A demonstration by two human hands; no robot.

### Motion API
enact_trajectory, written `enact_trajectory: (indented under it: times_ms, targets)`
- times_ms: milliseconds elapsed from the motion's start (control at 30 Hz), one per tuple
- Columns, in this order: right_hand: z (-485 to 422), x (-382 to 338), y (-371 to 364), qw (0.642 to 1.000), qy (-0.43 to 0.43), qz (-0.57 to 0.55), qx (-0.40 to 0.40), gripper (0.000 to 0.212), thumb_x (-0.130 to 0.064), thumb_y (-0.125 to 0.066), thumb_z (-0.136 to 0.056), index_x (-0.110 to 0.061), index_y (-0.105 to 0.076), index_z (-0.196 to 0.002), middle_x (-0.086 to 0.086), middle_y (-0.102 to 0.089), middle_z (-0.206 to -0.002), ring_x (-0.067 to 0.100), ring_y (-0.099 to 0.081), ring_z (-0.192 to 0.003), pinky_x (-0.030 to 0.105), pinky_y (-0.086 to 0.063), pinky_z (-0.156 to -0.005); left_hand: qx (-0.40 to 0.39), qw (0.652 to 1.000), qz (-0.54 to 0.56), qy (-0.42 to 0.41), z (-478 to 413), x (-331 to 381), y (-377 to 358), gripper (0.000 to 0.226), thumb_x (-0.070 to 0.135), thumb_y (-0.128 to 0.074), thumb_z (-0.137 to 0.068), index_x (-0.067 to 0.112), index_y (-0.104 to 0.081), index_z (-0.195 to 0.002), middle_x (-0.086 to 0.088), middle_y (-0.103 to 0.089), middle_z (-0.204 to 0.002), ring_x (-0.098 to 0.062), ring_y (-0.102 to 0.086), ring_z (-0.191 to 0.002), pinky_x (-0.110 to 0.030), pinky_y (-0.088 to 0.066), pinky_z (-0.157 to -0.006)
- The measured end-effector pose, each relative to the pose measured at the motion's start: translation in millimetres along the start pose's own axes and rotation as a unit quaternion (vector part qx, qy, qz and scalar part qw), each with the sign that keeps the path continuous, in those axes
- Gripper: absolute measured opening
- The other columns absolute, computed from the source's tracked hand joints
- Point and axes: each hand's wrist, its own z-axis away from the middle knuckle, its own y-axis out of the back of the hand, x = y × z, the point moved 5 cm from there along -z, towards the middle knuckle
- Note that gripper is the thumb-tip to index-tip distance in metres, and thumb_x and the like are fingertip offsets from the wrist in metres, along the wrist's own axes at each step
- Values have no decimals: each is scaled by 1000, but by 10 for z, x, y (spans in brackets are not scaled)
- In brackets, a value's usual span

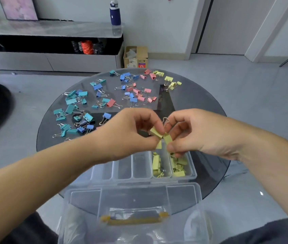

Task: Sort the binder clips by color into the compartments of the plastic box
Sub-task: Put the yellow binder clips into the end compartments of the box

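Table (199,103): round, dark, glossy glass
Box (141,166): clear plastic, long narrow compartments side by side, at the table's near edge
Lid (132,199): clear, open toward the viewer, yellow handle
Loose clips: folded coloured metal with wire loops, on the far half; teal clips (70,101) left, blue clips (97,87) and pink clips (140,98) middle, yellow clips (168,78) far right
Sorted clips (156,162): yellow, in the two rightmost compartments
Held clips (158,134): yellow, bunched together above the box
Hidden: left forearm covers the box's left end; lid blurred; count of held clips unclear
Left hand (131,131): fingers curled, pinching the held clips
Right hand (198,136): fingers curled, pinching the same bunch
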Motion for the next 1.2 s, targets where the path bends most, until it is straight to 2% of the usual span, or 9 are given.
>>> enact_trajectory:
  times_ms: [133,233,333,433,600,733,967,1100,1200]
  targets:
    - [140,20,-117,994,-8,83,64,28,-7,-88,-71,-25,-72,-85,11,-74,-83,23,-74,-67,44,-62,-74,73,994,-75,-11,149,-29,-151,20,3,-72,-77,21,-70,-83,2,-72,-86,0,-64,-65,-16,-50,-63]
    - [147,-17,-168,981,-1,165,99,30,-25,-91,-67,-37,-70,-84,-5,-70,-78,13,-68,-67,39,-60,-69,81,991,-103,12,163,-75,-180,17,11,-70,-77,25,-64,-83,2,-70,-88,-5,-53,-47,-34,-54,-53]
    - [165,-41,-195,968,22,215,127,30,-34,-90,-67,-40,-68,-86,-9,-67,-79,10,-66,-68,39,-60,-68,60,986,-153,20,132,-64,-137,16,15,-72,-77,29,-63,-82,5,-71,-88,-11,-60,-53,-41,-59,-62]
    - [194,-47,-207,961,45,237,132,24,-38,-85,-71,-39,-67,-87,-10,-66,-80,7,-64,-71,37,-58,-67,61,977,-203,2,136,-38,-106,15,21,-75,-78,32,-67,-84,14,-71,-90,0,-66,-75,-28,-58,-71]
    - [187,-13,-128,984,38,116,131,20,-15,-83,-75,-30,-72,-84,5,-69,-86,17,-74,-67,41,-64,-67,50,973,-225,2,97,-67,-104,29,36,-80,-78,36,-72,-105,24,-68,-96,10,-62,-91,-12,-54,-74]
    - [159,-14,-133,995,48,12,87,27,3,-80,-78,-23,-74,-84,18,-70,-95,28,-76,-75,42,-65,-69,23,966,-256,-19,76,-24,-126,35,40,-77,-79,34,-72,-113,21,-63,-99,0,-62,-97,-13,-52,-74]
    - [153,-41,-151,988,102,83,74,24,-6,-79,-79,-27,-71,-87,2,-71,-87,19,-73,-76,34,-64,-64,-48,967,-250,-23,72,8,-114,23,17,-66,-84,27,-69,-104,11,-65,-90,-9,-61,-79,-26,-53,-66]
    - [137,-62,-168,989,119,65,57,22,-9,-78,-81,-28,-70,-88,2,-69,-87,19,-74,-78,40,-65,-67,-30,974,-226,-10,57,-18,-79,27,12,-59,-88,31,-63,-106,16,-64,-89,-4,-62,-76,-15,-51,-65]
    - [107,-51,-160,990,115,56,55,21,-7,-76,-83,-26,-69,-86,6,-69,-88,22,-76,-76,44,-64,-68,-8,979,-204,-12,52,-15,-57,23,15,-65,-89,36,-59,-93,17,-63,-81,-2,-62,-70,-10,-49,-61]
